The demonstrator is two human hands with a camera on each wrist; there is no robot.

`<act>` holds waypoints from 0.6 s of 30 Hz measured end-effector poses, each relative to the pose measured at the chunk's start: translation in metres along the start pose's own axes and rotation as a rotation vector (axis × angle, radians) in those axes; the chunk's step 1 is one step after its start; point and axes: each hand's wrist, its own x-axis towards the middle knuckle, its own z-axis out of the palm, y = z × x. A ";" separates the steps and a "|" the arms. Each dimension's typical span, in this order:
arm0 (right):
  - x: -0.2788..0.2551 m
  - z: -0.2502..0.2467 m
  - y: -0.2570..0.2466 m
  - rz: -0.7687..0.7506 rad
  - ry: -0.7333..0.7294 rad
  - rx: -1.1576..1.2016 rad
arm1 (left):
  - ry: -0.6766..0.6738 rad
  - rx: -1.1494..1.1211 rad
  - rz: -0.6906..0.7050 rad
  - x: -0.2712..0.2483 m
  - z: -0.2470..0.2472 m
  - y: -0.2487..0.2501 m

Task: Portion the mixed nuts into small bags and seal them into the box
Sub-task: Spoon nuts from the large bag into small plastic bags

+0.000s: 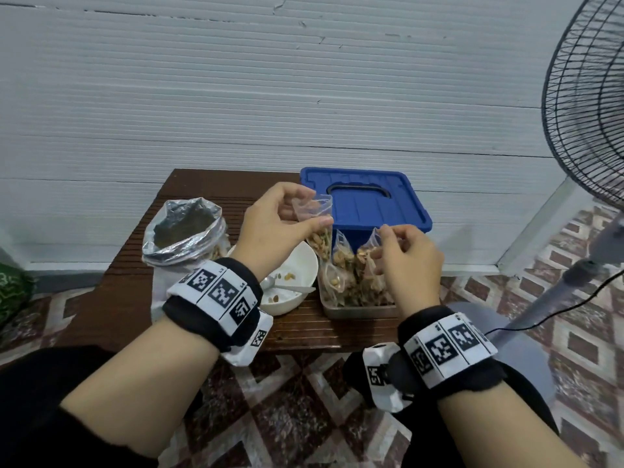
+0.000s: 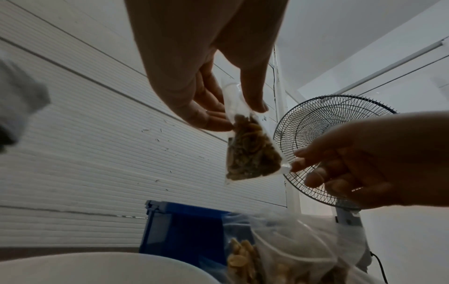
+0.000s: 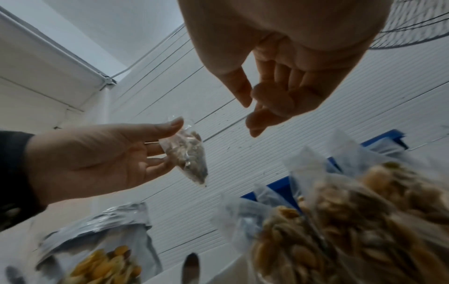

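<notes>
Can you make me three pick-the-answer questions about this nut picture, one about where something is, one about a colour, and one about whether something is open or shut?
1. Where is the spoon?
A. in the white bowl
B. on the box lid
C. on the floor

2. What colour is the box?
A. red
B. blue
C. green

3. How is the box just now?
A. lid off
B. lid on
C. tipped over

Answers:
1. A, the spoon lies inside the bowl among a few leftover nuts.
2. B, the lid and walls are blue in the head view.
3. B, the lid with its handle sits flat on top, while the filled bags wait in the metal tray and the left hand pinches one small bag.
</notes>
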 end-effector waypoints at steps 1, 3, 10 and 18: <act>0.002 -0.002 0.002 0.008 0.025 0.017 | -0.014 -0.012 -0.002 0.001 0.006 -0.001; 0.005 -0.003 0.007 0.011 0.062 0.034 | -0.038 -0.013 0.003 0.003 0.017 -0.004; 0.007 -0.004 0.024 0.000 0.113 0.086 | -0.191 0.090 -0.025 0.010 0.042 -0.016; 0.008 -0.004 0.036 0.009 0.168 0.144 | -0.355 0.306 -0.011 0.012 0.054 -0.031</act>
